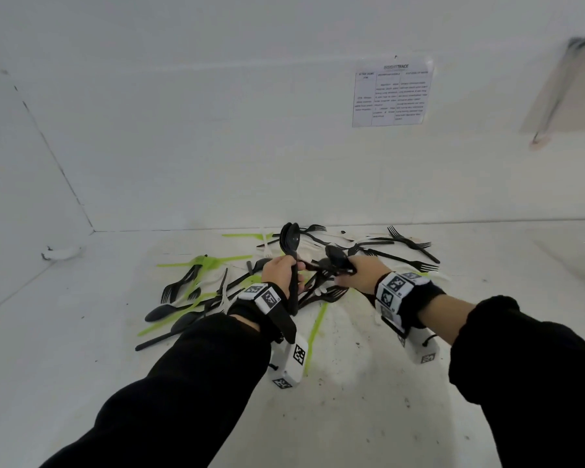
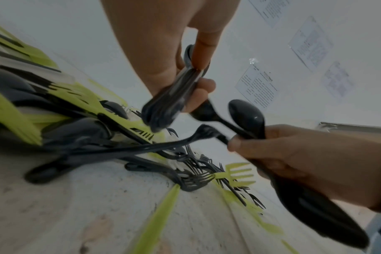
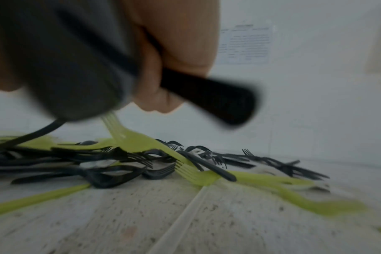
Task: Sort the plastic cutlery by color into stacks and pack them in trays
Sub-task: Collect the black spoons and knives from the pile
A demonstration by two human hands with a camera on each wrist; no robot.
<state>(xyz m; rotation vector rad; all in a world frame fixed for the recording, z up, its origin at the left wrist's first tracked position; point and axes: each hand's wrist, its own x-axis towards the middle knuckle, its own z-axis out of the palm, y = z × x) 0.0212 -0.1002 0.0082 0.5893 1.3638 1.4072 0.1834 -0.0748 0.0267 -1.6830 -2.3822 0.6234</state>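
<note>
A jumbled pile of black, green and white plastic cutlery lies on the white table. My left hand grips a stack of black spoons upright by the handles, bowls up; the stack of black spoons shows between its fingers in the left wrist view. My right hand holds black spoons just above the pile, bowls pointing toward the left hand. In the right wrist view its fingers curl round a black handle. Green forks lie under both hands.
Black forks spread out at the back right near the wall. Green pieces lie at the left of the pile. A printed sheet hangs on the wall. Bare table lies to the left.
</note>
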